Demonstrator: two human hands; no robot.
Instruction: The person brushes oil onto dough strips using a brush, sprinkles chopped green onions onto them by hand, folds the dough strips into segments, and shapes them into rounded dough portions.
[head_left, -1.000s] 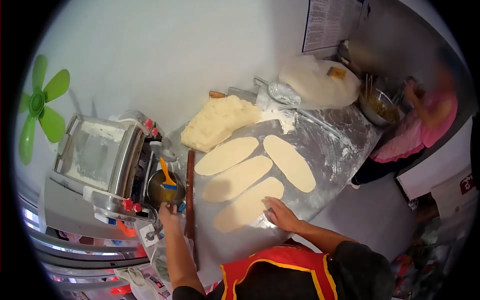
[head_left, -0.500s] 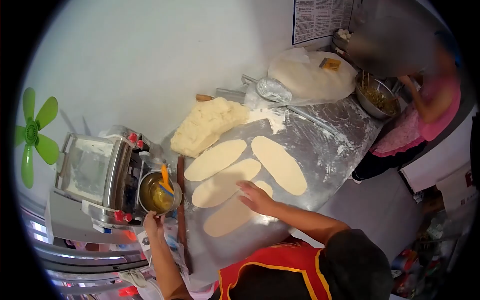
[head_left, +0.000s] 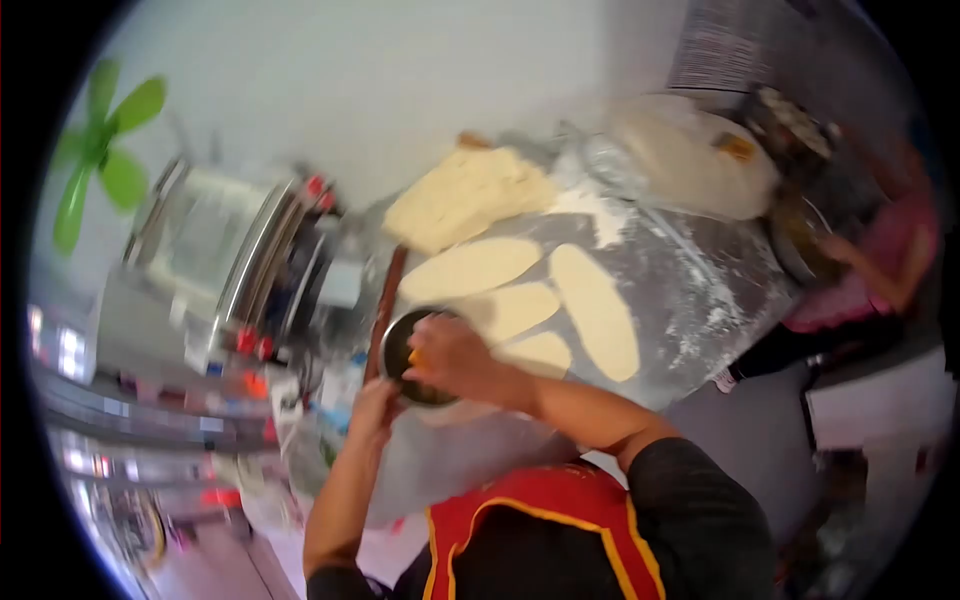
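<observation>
A metal bowl (head_left: pixel 397 343) is held over the near left of the floured table, in front of the flat dough pieces. My left hand (head_left: pixel 374 410) grips its near left rim. My right hand (head_left: pixel 455 362) is closed over the bowl on an orange-handled brush (head_left: pixel 415 358); its lower end is hidden inside the bowl. Several long oval dough sheets (head_left: pixel 595 312) lie on the metal table (head_left: pixel 665 345), the nearest ones partly covered by the bowl and my right arm. Behind them sits a large lump of dough (head_left: pixel 465 197).
A brown rolling pin (head_left: pixel 389 300) lies left of the dough sheets. Further left stands a metal roller machine (head_left: pixel 215 260), beside a green fan (head_left: pixel 105 150). A big covered pale mass (head_left: pixel 700 160) rests at the back. At right, a person in pink (head_left: pixel 870 250) works by a bowl.
The bowl has moved right, from beside the roller machine to over the table, with my left hand on it. My right hand has moved left and taken hold of the brush. The view has shifted.
</observation>
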